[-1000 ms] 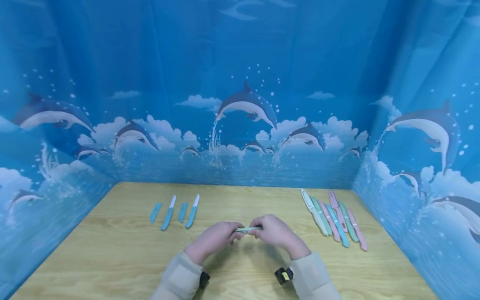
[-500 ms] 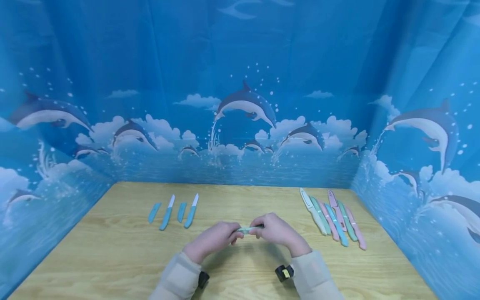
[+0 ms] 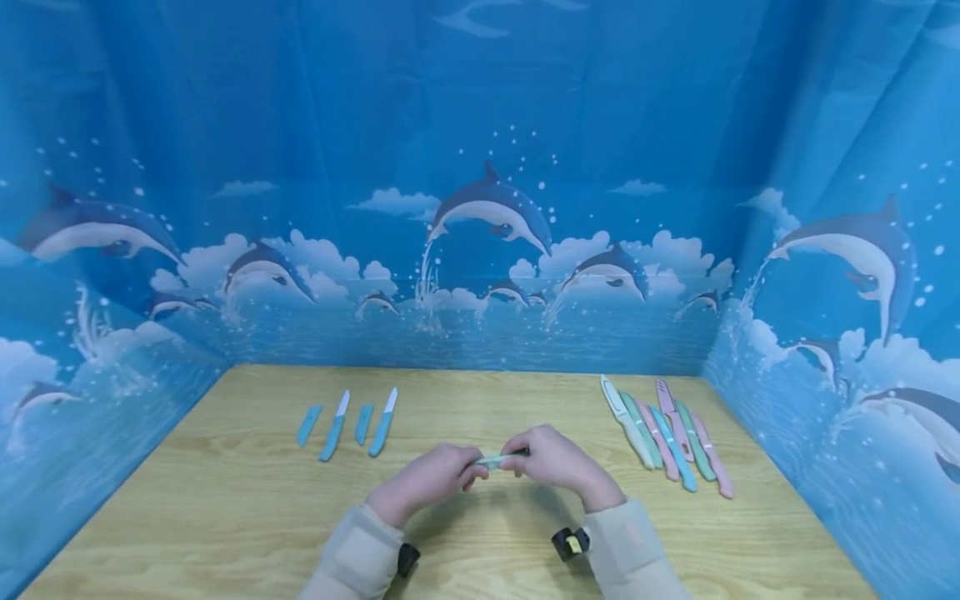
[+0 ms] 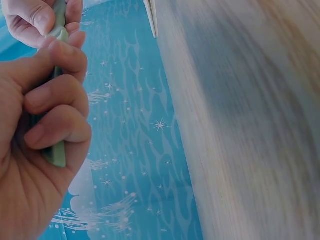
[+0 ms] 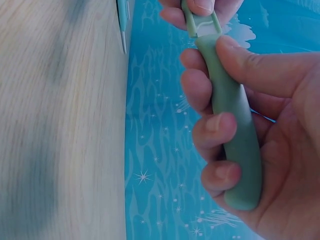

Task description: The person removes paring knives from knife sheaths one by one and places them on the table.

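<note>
My right hand [image 5: 280, 100] wraps its fingers round the handle of a green knife [image 5: 232, 120], thumb along the upper end. The green knife sheath [image 5: 215, 25] is gripped in my left hand [image 4: 45, 115], its tip showing below the curled fingers in the left wrist view. A short pale stretch of blade shows at the sheath's mouth, right by the handle; the rest of the blade is hidden. In the head view both hands meet over the middle of the table, the right hand [image 3: 551, 458] facing the left hand [image 3: 431, 475].
Two blue knives [image 3: 381, 433] with bare blades and two blue sheaths [image 3: 308, 425] lie at left on the wooden table [image 3: 480, 550]. A group of sheathed green, pink, blue and white knives [image 3: 678, 450] lies at right. A dolphin-print curtain [image 3: 480, 333] surrounds the table.
Both hands stay nearly in place, still holding the green knife and its sheath. The head view has shifted very slightly.
</note>
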`<state>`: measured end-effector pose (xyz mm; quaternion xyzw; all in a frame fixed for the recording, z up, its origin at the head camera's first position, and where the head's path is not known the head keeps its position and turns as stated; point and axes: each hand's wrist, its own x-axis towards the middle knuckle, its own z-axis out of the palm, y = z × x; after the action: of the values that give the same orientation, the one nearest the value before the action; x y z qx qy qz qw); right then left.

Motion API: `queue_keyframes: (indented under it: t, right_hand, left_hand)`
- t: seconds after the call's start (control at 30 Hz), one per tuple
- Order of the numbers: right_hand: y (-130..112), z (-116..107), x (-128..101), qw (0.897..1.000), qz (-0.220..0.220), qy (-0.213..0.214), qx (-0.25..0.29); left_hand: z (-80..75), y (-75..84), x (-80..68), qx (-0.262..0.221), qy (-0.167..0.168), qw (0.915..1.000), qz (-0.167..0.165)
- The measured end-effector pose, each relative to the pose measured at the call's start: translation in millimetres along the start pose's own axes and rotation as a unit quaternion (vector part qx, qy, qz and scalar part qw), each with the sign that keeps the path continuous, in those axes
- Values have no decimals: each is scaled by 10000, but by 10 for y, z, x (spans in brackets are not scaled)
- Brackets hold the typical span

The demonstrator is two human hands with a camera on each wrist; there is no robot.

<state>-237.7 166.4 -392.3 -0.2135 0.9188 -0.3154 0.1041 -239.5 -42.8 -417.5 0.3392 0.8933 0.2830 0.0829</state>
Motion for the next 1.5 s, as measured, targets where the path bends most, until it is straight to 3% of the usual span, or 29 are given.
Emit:
queue_keyframes:
  t: [0.8,1.5]
  right_hand:
    - [24,-25,-2,9999,76,-83,27]
    - [42,-28,2,9997,204,-93,107]
  left_hand:
    - [37,-36,26,-78,-35,10000,-39]
    - [29,-31,18,142,35,9997,195]
